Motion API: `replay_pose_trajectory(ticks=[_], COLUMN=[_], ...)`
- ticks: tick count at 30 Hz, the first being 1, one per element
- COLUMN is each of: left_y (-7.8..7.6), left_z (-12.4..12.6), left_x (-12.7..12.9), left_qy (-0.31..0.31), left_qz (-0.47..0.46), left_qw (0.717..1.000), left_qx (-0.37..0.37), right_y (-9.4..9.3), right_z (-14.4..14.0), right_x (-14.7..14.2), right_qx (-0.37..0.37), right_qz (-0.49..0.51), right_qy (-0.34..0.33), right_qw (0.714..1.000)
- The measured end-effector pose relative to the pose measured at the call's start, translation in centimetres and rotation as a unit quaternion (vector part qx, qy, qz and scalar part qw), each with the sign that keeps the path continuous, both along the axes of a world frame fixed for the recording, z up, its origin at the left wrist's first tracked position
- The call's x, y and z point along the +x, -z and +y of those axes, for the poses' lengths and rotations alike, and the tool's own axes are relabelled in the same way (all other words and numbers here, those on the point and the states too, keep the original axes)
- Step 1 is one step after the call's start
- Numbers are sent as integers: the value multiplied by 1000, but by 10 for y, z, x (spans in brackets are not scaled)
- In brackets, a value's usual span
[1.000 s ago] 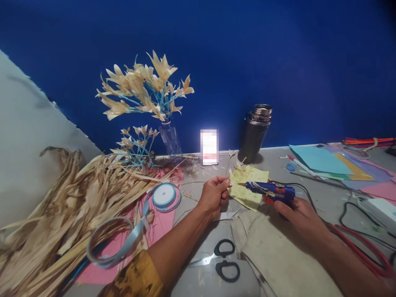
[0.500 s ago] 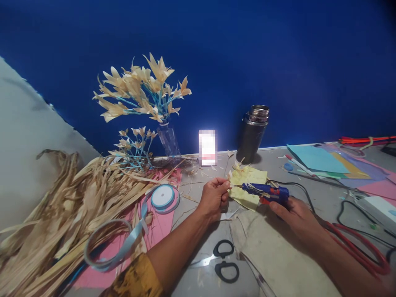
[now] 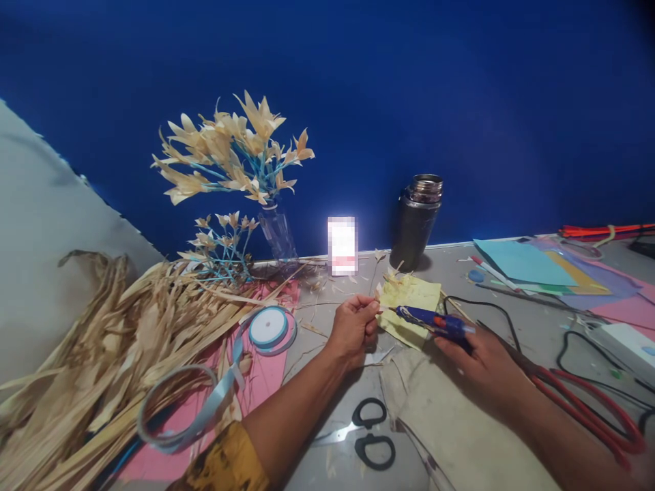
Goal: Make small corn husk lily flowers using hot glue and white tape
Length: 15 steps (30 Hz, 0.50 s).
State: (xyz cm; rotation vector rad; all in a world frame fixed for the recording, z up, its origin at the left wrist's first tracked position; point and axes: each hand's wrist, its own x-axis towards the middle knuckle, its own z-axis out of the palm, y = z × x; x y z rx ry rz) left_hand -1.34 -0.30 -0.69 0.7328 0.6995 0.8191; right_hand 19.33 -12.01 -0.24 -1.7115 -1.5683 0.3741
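My left hand (image 3: pixel 353 326) pinches a small dried husk petal (image 3: pixel 379 293) near the table's middle. My right hand (image 3: pixel 478 358) grips a blue glue gun (image 3: pixel 432 320), its nozzle pointing left, close to the petal over a yellow paper sheet (image 3: pixel 409 303). A black cord (image 3: pixel 499 314) runs from the gun toward the right.
Dried husk strips (image 3: pixel 102 334) pile up at the left beside a blue ribbon spool (image 3: pixel 269 327) on pink paper. A vase of husk flowers (image 3: pixel 240 157), a glowing phone (image 3: pixel 342 245) and a steel flask (image 3: pixel 417 221) stand at the back. Scissors (image 3: pixel 371 429) lie near me. Coloured papers (image 3: pixel 532 266) lie right.
The glue gun in my right hand has tilted and moved left, bringing its nozzle closer to the petal in my left hand. The left hand has hardly moved.
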Motion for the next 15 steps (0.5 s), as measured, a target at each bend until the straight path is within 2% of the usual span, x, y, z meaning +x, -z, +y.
replay_pose_trajectory(ticks=[2,5,15], left_y=[0,0,4], left_z=[0,1,2], left_x=[0,0,0], left_qy=[-10,-27,-27], left_qz=[2,9,36], left_qw=[1000,1000,999], left_qx=[0,3,3], right_y=[1,5,6], right_z=[3,5,-5], right_x=[3,9,3], right_qx=[15,16,-18], right_qz=[-43,-51,111], right_qy=[16,45,55], right_qw=[999,998,992])
